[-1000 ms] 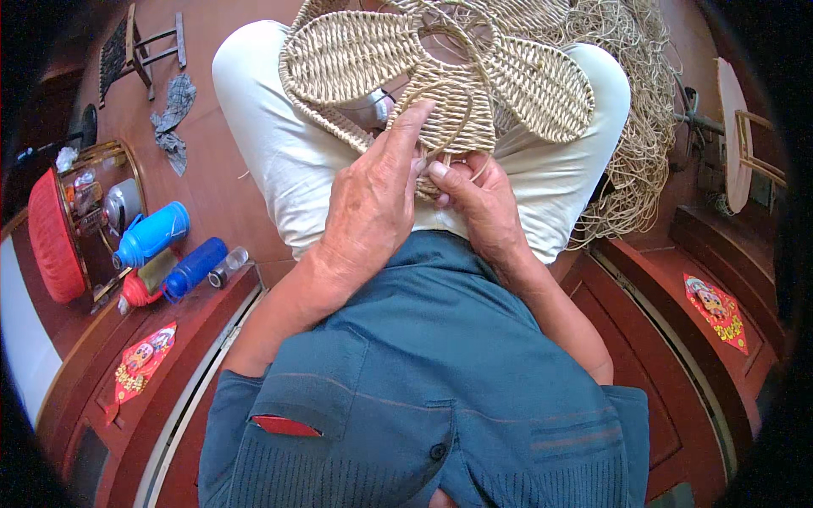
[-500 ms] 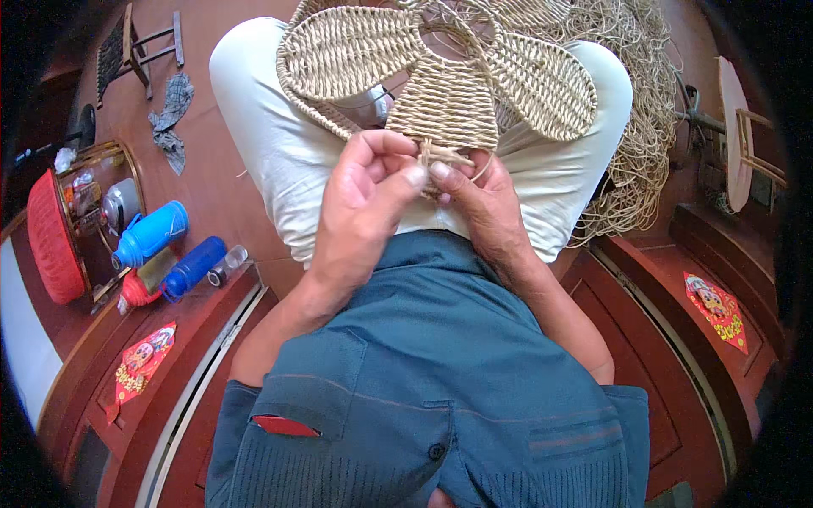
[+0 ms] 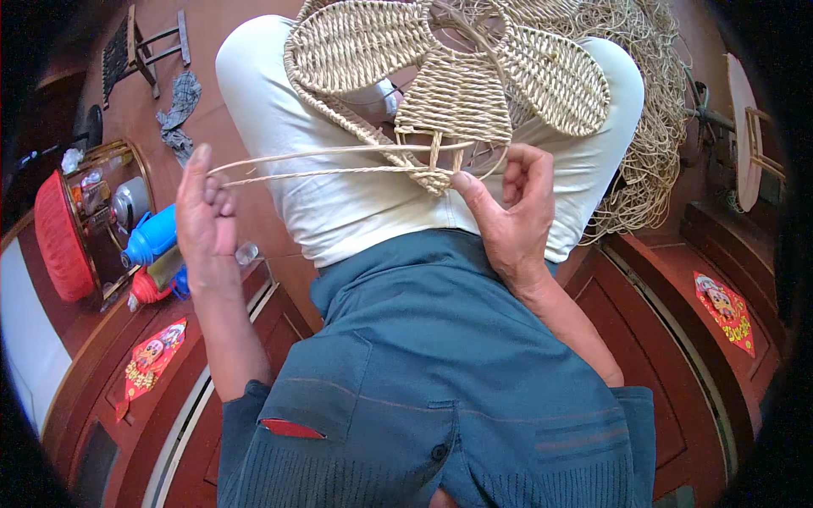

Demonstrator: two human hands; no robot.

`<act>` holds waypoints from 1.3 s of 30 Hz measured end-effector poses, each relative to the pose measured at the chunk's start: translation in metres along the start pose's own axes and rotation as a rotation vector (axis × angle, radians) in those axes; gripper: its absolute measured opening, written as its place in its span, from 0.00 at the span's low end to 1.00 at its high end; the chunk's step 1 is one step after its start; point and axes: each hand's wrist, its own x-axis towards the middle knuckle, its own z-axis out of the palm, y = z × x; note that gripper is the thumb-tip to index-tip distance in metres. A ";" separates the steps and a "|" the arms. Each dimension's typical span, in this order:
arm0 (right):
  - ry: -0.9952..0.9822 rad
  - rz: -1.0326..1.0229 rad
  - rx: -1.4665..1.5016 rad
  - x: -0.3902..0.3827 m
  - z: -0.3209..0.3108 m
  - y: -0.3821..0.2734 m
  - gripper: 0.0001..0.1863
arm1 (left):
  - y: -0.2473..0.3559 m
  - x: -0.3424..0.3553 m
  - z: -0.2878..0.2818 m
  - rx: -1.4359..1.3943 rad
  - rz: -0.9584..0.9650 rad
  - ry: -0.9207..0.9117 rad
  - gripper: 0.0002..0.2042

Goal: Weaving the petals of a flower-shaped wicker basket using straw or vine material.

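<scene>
A woven straw-coloured piece [image 3: 457, 97] with petal-shaped panels around a ring lies across my lap. Below its middle panel, short upright strands lead to a braided rim [image 3: 434, 180]. My right hand [image 3: 518, 207] is closed at that rim, its thumb pressing the edge and its other fingers curled behind. Two lengths of twisted cord [image 3: 318, 173] run from the rim to the left, stretched nearly straight. My left hand [image 3: 210, 216] is closed on their far ends, held out beside my left thigh.
A heap of loose cord [image 3: 639, 127] lies beyond my right knee. At left stand a blue flask [image 3: 152, 235], a red stool-like object [image 3: 63, 237] and a glass-sided rack. A grey cloth [image 3: 179, 110] lies near a small chair [image 3: 140, 51]. A round wooden board [image 3: 741, 131] stands at right.
My left hand has moved from the rim far out to the left, drawing the cords out with it. My right hand has shifted slightly right and stays by the rim.
</scene>
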 end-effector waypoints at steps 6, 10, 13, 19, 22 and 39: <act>0.167 -0.610 -0.185 0.013 -0.006 -0.009 0.16 | 0.026 0.052 -0.070 0.078 0.027 0.117 0.07; -0.063 -0.683 -0.351 0.020 0.007 -0.021 0.06 | 0.054 0.085 -0.114 0.122 0.056 0.177 0.14; -0.078 -0.735 -0.406 0.022 0.017 -0.026 0.06 | 0.074 0.112 -0.158 0.191 0.087 0.283 0.19; -0.089 -0.681 -0.423 0.025 0.021 -0.028 0.08 | 0.151 0.179 -0.283 0.157 0.077 0.366 0.15; -0.087 -0.680 -0.425 0.025 0.021 -0.028 0.06 | 0.183 0.213 -0.362 0.395 0.135 0.448 0.18; -0.080 -0.707 -0.416 0.024 0.025 -0.018 0.06 | -0.014 -0.050 0.066 1.438 1.084 -0.773 0.14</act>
